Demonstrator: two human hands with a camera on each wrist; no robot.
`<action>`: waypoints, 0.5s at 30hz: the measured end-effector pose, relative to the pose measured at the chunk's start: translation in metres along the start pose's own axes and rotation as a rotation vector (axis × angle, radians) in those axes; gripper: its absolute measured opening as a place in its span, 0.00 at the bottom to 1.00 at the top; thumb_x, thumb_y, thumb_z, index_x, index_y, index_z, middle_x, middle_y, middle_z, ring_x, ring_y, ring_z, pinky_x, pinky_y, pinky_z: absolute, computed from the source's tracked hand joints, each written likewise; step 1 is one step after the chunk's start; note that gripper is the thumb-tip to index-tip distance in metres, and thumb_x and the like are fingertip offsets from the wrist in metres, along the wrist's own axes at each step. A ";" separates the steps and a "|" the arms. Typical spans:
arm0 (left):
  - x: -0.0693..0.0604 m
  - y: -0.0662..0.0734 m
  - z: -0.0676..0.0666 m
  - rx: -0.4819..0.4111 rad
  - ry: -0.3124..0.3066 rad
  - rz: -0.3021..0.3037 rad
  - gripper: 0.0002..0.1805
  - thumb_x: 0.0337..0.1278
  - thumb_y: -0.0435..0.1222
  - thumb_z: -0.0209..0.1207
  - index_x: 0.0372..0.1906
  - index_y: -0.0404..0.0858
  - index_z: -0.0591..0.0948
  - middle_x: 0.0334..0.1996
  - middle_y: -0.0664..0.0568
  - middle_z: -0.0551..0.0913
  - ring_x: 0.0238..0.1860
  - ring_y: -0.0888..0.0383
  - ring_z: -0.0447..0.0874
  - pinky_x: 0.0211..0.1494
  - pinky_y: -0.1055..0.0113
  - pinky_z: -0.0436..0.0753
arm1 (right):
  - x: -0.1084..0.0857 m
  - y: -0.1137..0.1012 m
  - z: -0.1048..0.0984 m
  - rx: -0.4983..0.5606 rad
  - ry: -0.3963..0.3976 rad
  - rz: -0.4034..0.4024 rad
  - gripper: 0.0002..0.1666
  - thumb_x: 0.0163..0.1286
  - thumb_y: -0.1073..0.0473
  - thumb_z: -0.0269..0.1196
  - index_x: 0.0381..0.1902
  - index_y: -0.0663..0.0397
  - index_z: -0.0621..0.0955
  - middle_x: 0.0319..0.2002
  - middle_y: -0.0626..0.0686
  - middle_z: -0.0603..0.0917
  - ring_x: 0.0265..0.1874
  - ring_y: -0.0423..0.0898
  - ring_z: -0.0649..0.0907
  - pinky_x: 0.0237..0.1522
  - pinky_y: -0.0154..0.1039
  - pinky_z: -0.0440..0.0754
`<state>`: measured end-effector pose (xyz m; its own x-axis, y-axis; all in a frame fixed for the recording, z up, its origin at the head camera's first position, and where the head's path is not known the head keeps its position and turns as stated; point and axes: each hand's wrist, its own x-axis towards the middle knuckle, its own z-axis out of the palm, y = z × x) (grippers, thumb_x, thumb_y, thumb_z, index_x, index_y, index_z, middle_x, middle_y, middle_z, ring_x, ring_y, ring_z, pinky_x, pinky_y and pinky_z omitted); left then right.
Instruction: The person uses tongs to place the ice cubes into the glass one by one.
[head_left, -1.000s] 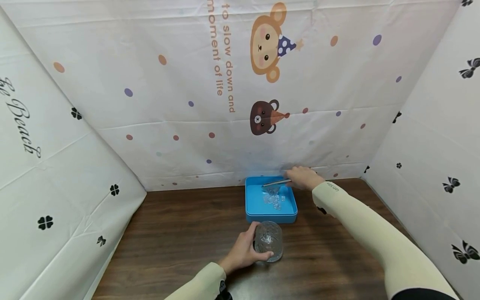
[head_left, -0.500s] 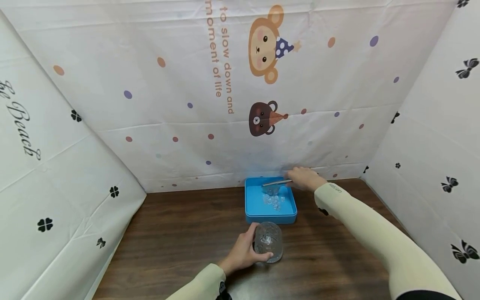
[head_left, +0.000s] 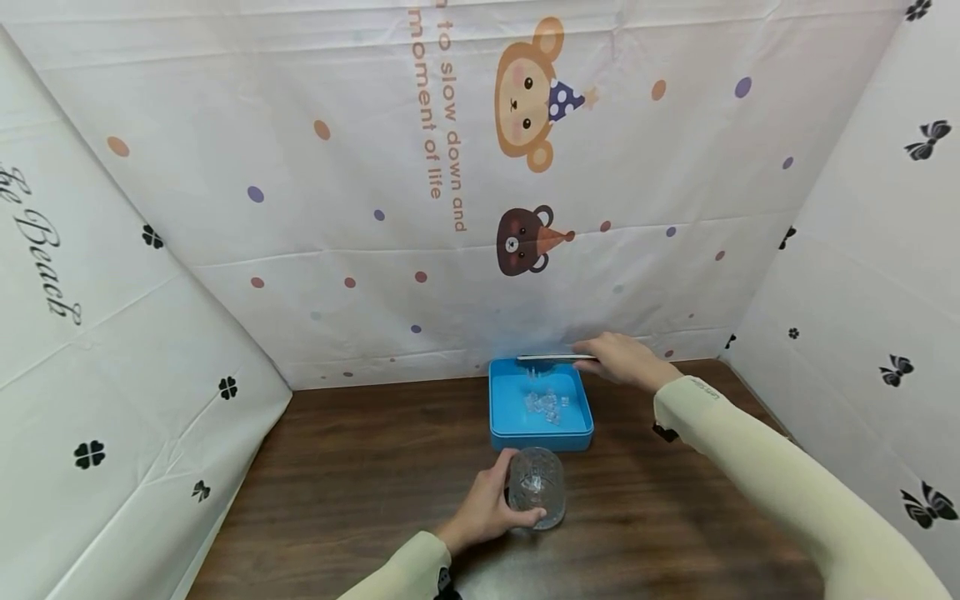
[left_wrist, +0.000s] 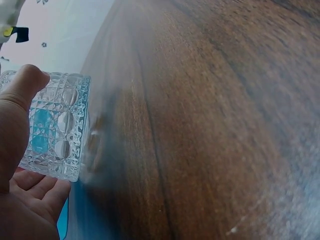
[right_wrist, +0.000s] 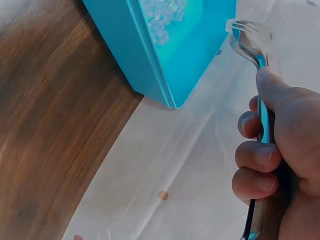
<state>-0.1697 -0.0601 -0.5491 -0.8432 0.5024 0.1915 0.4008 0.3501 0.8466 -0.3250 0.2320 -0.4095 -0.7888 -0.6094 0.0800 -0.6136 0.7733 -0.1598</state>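
My left hand holds a clear cut-glass cup on the wooden table, thumb on one side and fingers around the other; the left wrist view shows the glass close up. In my right hand is a metal utensil with fork-like tines and a second curved part beside them, a clear piece at its tip. In the head view, this utensil lies level over the back of a blue tray. Several clear cubes lie in the tray.
Behind the tray rises a white printed cloth, with further cloth walls at the left and right. The brown wooden table spreads in front and to both sides of the tray.
My right hand and the utensil have risen from among the cubes to the tray's back edge, and the hand has shifted slightly right. The left hand still holds the glass in place.
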 end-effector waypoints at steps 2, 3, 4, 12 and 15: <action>0.000 0.000 0.000 0.000 0.000 0.003 0.40 0.54 0.48 0.75 0.67 0.44 0.67 0.56 0.49 0.82 0.51 0.64 0.84 0.52 0.68 0.83 | -0.005 -0.001 -0.001 0.017 0.038 -0.020 0.19 0.78 0.51 0.62 0.58 0.56 0.84 0.33 0.46 0.85 0.28 0.38 0.82 0.42 0.49 0.86; 0.000 0.000 0.000 -0.003 0.000 0.006 0.40 0.54 0.48 0.75 0.67 0.44 0.67 0.56 0.49 0.82 0.51 0.63 0.84 0.52 0.68 0.83 | -0.007 -0.001 -0.002 0.025 0.053 -0.030 0.17 0.78 0.52 0.62 0.57 0.56 0.84 0.32 0.45 0.85 0.27 0.37 0.81 0.40 0.48 0.86; 0.000 -0.001 0.000 -0.005 0.001 0.008 0.40 0.54 0.48 0.75 0.67 0.44 0.67 0.56 0.49 0.82 0.51 0.63 0.84 0.52 0.68 0.83 | -0.009 -0.002 -0.002 0.030 0.065 -0.037 0.16 0.78 0.52 0.62 0.56 0.55 0.84 0.30 0.44 0.84 0.25 0.36 0.80 0.38 0.47 0.85; 0.000 -0.002 0.000 -0.017 -0.001 0.004 0.40 0.54 0.49 0.75 0.67 0.45 0.67 0.57 0.49 0.82 0.52 0.63 0.85 0.52 0.68 0.83 | -0.021 0.001 0.003 0.010 0.150 -0.071 0.13 0.78 0.51 0.61 0.48 0.53 0.84 0.21 0.41 0.75 0.18 0.35 0.74 0.29 0.41 0.78; 0.000 -0.002 0.001 -0.017 -0.001 0.001 0.40 0.54 0.49 0.75 0.67 0.45 0.67 0.57 0.49 0.82 0.52 0.63 0.84 0.52 0.69 0.83 | -0.023 0.003 0.006 0.002 0.189 -0.110 0.08 0.76 0.54 0.64 0.43 0.52 0.84 0.21 0.40 0.74 0.18 0.34 0.73 0.28 0.41 0.77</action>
<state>-0.1703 -0.0605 -0.5512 -0.8423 0.5038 0.1916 0.3955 0.3362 0.8548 -0.3079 0.2473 -0.4177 -0.7099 -0.6461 0.2804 -0.6963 0.7036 -0.1420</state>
